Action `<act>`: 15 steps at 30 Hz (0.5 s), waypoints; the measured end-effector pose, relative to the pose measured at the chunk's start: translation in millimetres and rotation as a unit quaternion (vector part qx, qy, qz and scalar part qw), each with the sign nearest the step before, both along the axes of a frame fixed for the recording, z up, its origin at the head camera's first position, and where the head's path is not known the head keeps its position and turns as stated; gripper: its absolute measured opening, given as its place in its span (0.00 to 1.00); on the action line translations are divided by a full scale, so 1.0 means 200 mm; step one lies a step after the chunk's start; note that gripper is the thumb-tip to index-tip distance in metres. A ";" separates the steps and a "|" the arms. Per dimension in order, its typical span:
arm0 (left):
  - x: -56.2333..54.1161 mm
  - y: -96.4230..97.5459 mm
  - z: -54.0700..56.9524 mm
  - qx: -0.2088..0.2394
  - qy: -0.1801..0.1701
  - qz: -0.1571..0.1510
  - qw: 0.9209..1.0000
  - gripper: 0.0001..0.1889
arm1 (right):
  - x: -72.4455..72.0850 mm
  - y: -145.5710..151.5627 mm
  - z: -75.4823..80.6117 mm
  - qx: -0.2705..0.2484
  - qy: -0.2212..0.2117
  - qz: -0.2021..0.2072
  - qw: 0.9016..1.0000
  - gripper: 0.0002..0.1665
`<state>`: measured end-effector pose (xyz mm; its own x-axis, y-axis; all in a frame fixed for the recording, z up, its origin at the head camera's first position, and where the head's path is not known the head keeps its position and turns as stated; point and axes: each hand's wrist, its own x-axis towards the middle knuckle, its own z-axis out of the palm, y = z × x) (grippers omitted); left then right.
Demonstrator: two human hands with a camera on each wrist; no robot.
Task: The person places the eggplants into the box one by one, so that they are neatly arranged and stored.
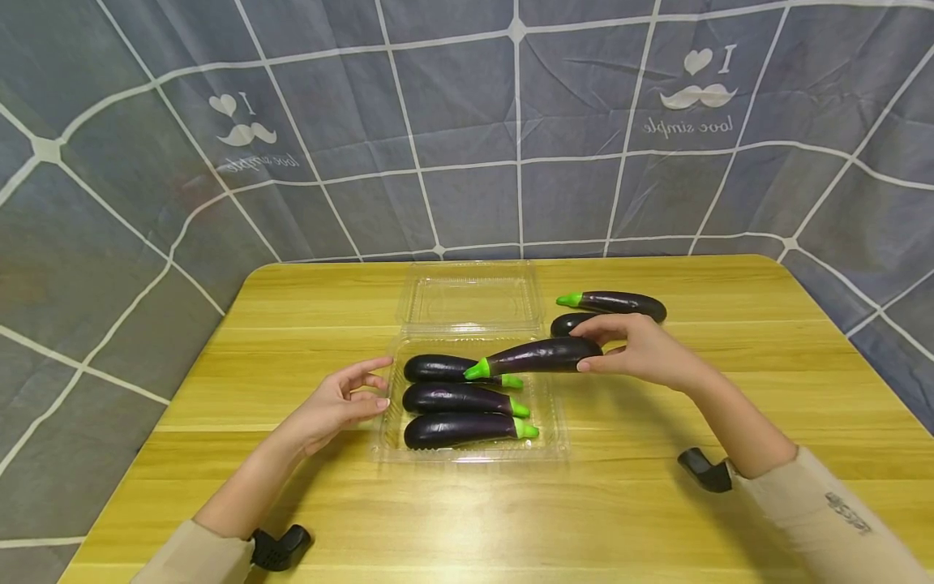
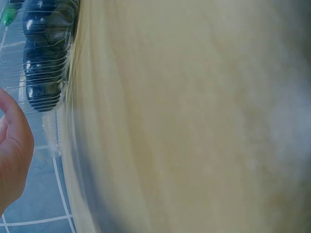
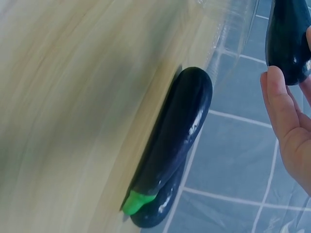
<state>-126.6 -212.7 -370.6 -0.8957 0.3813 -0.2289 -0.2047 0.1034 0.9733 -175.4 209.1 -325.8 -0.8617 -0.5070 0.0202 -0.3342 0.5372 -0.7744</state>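
Grey gridded cloth [image 1: 467, 118] behind, wooden table [image 1: 627, 519] in front. On the table, over my head feed: a clear container [image 1: 470, 457], its lid [image 1: 470, 304] laid back at the far side. Inside, stems rightward, lie the front eggplant [image 1: 463, 431], middle eggplant [image 1: 460, 399] and rear eggplant [image 1: 436, 368]. Two more lie on the table to the right: the far eggplant [image 1: 623, 303] and the near eggplant [image 1: 571, 324], the latter partly hidden by the right hand [image 1: 633, 349].

The held eggplant [image 1: 543, 355] is over the container's right rear part, stem leftward, overlapping the rear eggplant in my view; contact not determinable. I judge the step as loading this one. Next move, as I read it, calls for lowering it, stem-reversed, beside the rear eggplant before release.

Right grip: thumb and fingers clamped on the blunt end. Left hand [image 1: 336, 405]: thumb and index apart at the container's left wall, clamping nothing visible; I cannot tell whether they touch.
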 end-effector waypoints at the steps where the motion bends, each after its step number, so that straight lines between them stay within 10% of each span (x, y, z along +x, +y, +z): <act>1: 0.00 0.00 0.00 0.000 0.000 0.000 1.000 0.36 | 0.00 -0.01 0.00 0.001 0.001 0.001 1.000 0.26; 15: 0.00 0.00 0.00 -0.003 0.002 0.002 1.000 0.37 | -0.04 -0.13 -0.03 -0.004 0.002 0.016 1.000 0.28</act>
<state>-126.2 -212.6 -370.8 -0.8978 0.3767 -0.2281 -0.2020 0.1079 0.9734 -183.7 183.4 -331.8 -0.8448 -0.5344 0.0281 -0.3548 0.5201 -0.7769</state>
